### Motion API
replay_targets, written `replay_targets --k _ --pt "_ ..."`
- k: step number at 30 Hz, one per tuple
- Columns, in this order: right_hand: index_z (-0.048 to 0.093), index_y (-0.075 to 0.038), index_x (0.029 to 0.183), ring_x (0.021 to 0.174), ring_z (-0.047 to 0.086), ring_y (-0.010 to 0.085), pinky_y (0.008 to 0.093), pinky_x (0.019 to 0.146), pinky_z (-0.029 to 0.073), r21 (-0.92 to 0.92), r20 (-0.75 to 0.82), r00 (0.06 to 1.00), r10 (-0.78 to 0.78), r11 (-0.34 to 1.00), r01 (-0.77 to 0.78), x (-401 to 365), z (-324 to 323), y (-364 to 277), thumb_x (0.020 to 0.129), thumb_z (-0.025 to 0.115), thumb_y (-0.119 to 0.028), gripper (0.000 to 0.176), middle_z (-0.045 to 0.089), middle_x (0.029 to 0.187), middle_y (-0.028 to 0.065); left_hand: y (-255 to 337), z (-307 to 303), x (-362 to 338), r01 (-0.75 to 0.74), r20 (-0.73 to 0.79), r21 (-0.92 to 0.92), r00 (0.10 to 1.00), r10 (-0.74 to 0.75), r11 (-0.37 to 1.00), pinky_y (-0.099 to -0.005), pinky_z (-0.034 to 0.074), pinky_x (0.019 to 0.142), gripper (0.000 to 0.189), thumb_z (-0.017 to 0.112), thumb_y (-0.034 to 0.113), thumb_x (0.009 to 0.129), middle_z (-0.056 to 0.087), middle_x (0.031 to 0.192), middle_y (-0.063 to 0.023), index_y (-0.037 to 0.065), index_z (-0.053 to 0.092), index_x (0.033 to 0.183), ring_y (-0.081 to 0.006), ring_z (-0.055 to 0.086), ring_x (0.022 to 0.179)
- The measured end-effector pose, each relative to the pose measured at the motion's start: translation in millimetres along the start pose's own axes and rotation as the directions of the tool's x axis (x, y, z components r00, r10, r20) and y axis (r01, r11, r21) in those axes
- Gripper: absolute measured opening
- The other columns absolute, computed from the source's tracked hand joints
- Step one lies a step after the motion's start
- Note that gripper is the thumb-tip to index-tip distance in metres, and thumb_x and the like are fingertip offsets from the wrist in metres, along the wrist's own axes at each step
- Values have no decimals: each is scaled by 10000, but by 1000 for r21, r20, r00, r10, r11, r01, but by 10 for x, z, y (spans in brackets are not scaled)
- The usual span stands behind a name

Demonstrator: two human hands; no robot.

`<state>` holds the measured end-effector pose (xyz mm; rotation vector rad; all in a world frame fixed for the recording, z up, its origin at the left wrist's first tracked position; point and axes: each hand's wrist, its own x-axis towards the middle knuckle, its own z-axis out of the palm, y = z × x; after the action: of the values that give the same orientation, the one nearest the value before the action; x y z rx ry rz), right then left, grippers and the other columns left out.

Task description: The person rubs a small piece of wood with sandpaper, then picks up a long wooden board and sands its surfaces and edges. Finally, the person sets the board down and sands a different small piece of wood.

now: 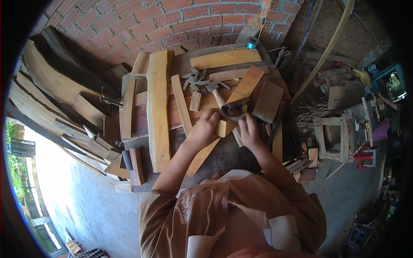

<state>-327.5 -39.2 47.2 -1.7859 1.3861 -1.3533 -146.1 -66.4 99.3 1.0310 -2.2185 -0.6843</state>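
My left hand [205, 127] is closed, with a small pale wood block [220, 128] at its fingers. Its fingertips also come up against a dark curved strip [235, 110], reddish on the inside, whose exact kind I cannot make out. Fingers pinched, my right hand [248, 128] grips the near right side of that strip. Beneath both hands a long wooden board [247, 82] lies diagonally over the workbench [223, 157]. A hammer [217, 95] with a wooden handle lies just beyond the strip, partly hidden by it.
A long plank [158, 107] and a narrow strip of wood [181, 105] lie to the left. Behind are a metal star-shaped handwheel [194, 79], a flat board [226, 58] and a teal spool [252, 42]. A wide block [268, 101] sits right. A brick wall [172, 21] backs the bench.
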Motion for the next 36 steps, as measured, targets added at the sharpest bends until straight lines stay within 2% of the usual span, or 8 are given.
replay_targets --k 8,10,19,22,26,31,34,36 --pt "472 -8 847 664 541 244 309 609 415 44 97 957 274 959 -279 141 61 -134 868 460 -190 184 528 758 174 4 10 27 109 -41 -5 993 -109 994 -367 429 824 551 694 14 542 474 1008 -170 -16 473 1046 -347 489 955" --pt "479 -14 839 690 537 291 333 604 416 210 103 985 -141 971 117 55 163 -338 836 489 -167 153 522 806 183 -120 19 -6 91 19 12 996 -91 996 -365 424 827 554 693 6 537 473 1008 -170 -12 475 1046 -345 482 958" --pt "447 -12 802 593 448 151 301 563 387 -149 57 964 259 957 -249 229 133 -89 888 439 -197 204 498 677 96 -79 68 -117 246 -138 -28 959 -248 969 -375 437 791 537 680 9 551 489 971 -186 -16 467 1043 -356 487 926" --pt "487 -12 812 616 529 233 329 566 395 137 -17 947 -321 938 320 138 429 -557 834 467 -82 75 502 669 107 -222 78 -118 235 -40 -300 965 -259 924 -388 437 788 536 685 26 546 503 934 -182 -7 478 1039 -358 490 916" --pt "473 -14 835 606 463 163 321 562 386 -48 56 945 321 947 -319 292 220 15 885 440 -170 167 486 670 133 -192 89 -183 197 -163 -47 966 -202 979 -390 435 791 546 685 14 545 499 943 -166 10 478 1051 -353 487 922" --pt "458 -10 828 611 523 188 312 557 395 -169 64 910 409 903 -394 378 126 -293 885 441 -183 184 508 677 174 -60 122 -106 214 -189 -55 957 -220 975 -396 419 813 579 700 21 527 485 969 -173 6 469 1058 -361 475 932" --pt "487 -14 821 662 537 182 306 595 409 131 -52 967 -249 958 254 112 370 -332 851 476 -146 136 540 706 131 -101 89 -78 180 -160 -56 969 -187 982 -399 419 811 590 703 21 522 481 972 -177 5 466 1061 -362 475 928" --pt "492 -9 835 667 490 152 309 640 408 106 16 981 193 975 -193 125 238 -63 867 447 -135 137 524 720 92 -129 93 -99 185 -169 -24 968 -186 983 -394 418 810 580 703 21 525 481 970 -177 4 468 1056 -360 476 927"
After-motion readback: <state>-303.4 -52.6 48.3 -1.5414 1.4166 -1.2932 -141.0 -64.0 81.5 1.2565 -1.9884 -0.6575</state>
